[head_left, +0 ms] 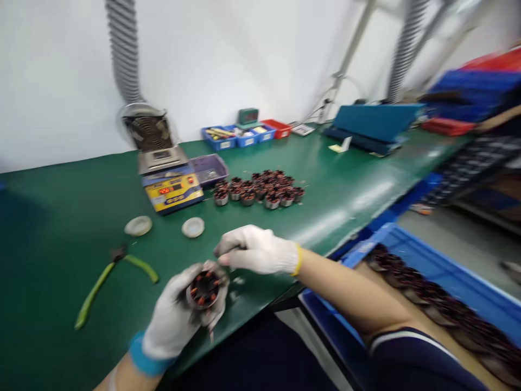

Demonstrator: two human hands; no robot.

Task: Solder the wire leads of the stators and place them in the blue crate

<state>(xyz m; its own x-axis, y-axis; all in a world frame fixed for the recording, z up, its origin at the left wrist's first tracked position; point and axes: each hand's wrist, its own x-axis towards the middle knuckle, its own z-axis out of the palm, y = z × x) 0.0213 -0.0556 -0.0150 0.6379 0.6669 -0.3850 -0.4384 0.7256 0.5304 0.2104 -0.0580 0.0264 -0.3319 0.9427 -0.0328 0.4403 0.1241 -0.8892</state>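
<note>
My left hand (179,312), in a white glove with a blue cuff, is wrapped around a motor stator (204,289). The stator's ring of copper windings faces up, and a thin strand hangs below it. Just above and to the right, my right hand (256,251) is in a white glove with a yellow edge. Its fingers are closed in a pinch, apart from the stator; whatever they hold, if anything, cannot be made out. Green-handled cutters (116,266) lie with handles spread on the green bench (49,217), left of my hands. Several more stators (260,187) stand grouped farther back.
A solder pot (173,190) with a lit red display stands behind two small white dishes (138,226) (192,227). Beside it is a purple tray (209,168). Small blue bins (222,142) line the wall. At my right, a blue crate (448,277) holds many stators.
</note>
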